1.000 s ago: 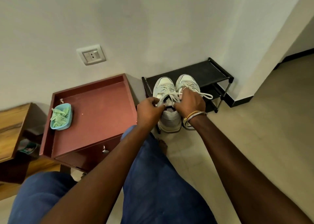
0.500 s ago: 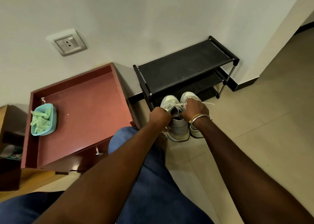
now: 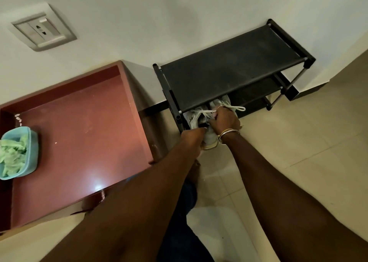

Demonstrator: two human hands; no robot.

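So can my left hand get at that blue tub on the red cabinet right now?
Probably, once freed: the left hand grips a sneaker at the shoe rack. The blue tub sits in the open on the red cabinet, with nothing between them.

- A reddish-brown cabinet (image 3: 83,138) stands against the white wall (image 3: 139,13).
- A light-blue tub (image 3: 33,152) of green cloth (image 3: 12,156) sits on its left side.
- A grey socket (image 3: 43,31) is mounted above.
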